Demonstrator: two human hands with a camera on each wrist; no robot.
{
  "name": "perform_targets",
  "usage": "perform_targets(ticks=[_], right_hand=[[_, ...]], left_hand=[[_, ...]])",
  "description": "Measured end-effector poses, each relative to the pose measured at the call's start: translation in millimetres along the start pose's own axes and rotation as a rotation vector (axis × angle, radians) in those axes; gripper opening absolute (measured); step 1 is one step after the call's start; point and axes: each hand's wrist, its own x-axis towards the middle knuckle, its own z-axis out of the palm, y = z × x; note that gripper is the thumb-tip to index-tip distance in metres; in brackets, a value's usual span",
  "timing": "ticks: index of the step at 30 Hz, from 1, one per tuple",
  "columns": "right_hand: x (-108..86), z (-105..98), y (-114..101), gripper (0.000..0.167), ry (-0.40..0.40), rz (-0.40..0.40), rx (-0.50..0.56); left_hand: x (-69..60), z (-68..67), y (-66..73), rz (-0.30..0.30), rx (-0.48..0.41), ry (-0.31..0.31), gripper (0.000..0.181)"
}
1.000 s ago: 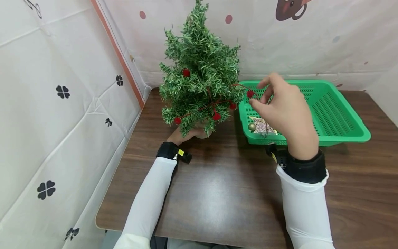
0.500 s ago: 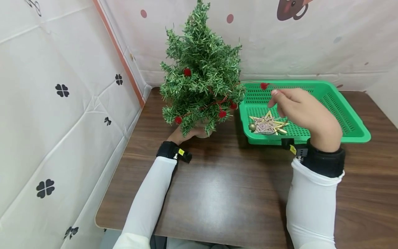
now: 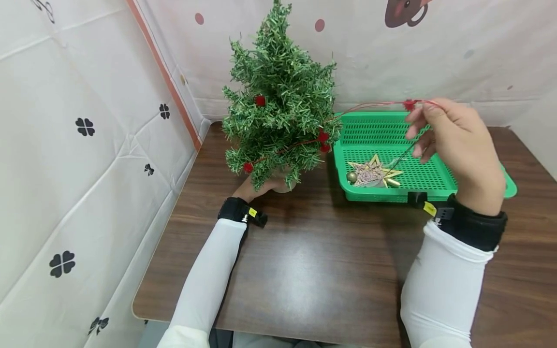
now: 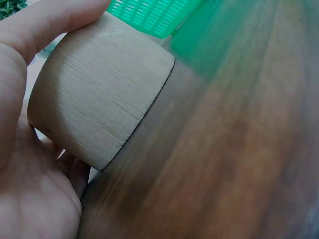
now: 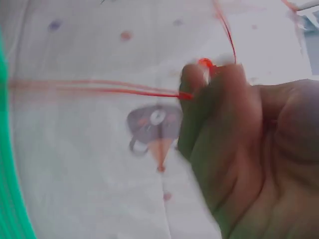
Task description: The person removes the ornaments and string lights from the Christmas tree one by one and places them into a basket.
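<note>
A small green Christmas tree (image 3: 278, 96) stands upright at the back of the table. My left hand (image 3: 256, 187) grips its pale wooden base (image 4: 99, 89), thumb on one side and fingers partly hidden behind. Red pom-poms (image 3: 248, 167) on a red string wind around the lower branches. From the tree's right side this pom-pom garland (image 3: 374, 104) stretches up and right to my right hand (image 3: 461, 140), which pinches its string beside a red pom-pom (image 3: 409, 105). In the right wrist view, the doubled red string (image 5: 124, 91) runs left from the pinching fingertips.
Below my right hand sits a green plastic basket (image 3: 383, 194). Inside lie a gold star (image 3: 374, 171) and a small gold ball (image 3: 351, 177). A thin dark strand rises from the star toward my fingers. Patterned white sheeting (image 3: 435, 63) borders the table's back and left.
My right hand has moved right and slightly up, drawing the garland out from the tree until its string is taut. The star in the basket has come into view. My left hand stays put.
</note>
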Motion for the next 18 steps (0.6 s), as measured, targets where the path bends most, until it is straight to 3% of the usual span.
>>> perform_targets(ticks=[2,4,7,12,15,18], right_hand=[[-2.9,3.0,-4.4,0.037,-0.005,-0.089,0.200],[-5.3,5.7,-7.5,0.038,-0.009,-0.150,0.281],[-5.6,5.3,-7.5,0.041,0.069,-0.130,0.102],[3.9,0.8,10.3,0.047,0.103,0.090,-0.349],[13.2,5.6,20.3,0.056,-0.024,0.167,-0.508],[20.3,14.4,20.8,0.069,-0.179,0.208,-0.588]], left_hand=[[0.4,0.0,0.8,0.005,-0.008,-0.001,0.065],[0.4,0.2,2.0,0.003,-0.008,0.001,0.065],[-0.2,0.5,3.0,-0.012,0.000,-0.002,0.063],[-2.2,1.3,5.5,-0.031,0.006,-0.004,0.060],[-3.4,1.6,7.3,-0.031,0.007,0.001,0.058],[-3.9,1.6,8.3,-0.032,0.014,0.006,0.058]])
